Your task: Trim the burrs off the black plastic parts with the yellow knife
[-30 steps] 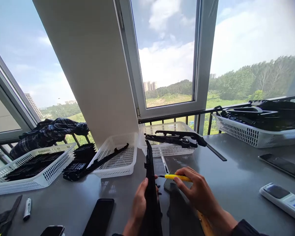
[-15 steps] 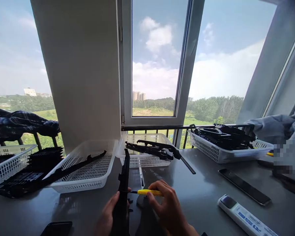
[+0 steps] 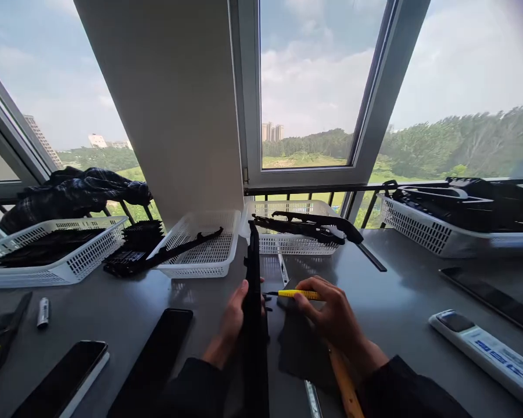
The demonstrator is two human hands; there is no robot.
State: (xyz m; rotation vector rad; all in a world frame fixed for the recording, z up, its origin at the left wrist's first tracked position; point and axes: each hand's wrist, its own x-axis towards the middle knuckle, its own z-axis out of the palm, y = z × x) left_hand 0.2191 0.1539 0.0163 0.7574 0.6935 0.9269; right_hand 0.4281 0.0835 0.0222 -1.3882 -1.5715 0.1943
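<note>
Straight ahead of you, the long black strip [image 3: 253,331] points away over the desk [image 3: 383,313], its far end just before the baskets; whether its near end rests on anything, you cannot tell from here. Small dark prongs [image 3: 268,301] show at its right side. The slim shaft of the yellow-handled tool [image 3: 304,294] reaches that edge from the right, though whether the tip touches is too fine to make out. To work this edge well, you would probably do best to brace the strip firmly, use short, light strokes and keep your left fingertips out of the tip's path, since they lie close to it.

Your left hand [image 3: 232,316] has its grip clamped on the strip, thumb along the left side, fingertips showing at the right. Your right hand [image 3: 331,306] pinches the yellow handle, thumb beneath, the forearm slanting in from the lower right. Beyond, the middle basket [image 3: 307,248] carries more black parts [image 3: 307,227]; well to the right lies a white device [image 3: 490,354].
</note>
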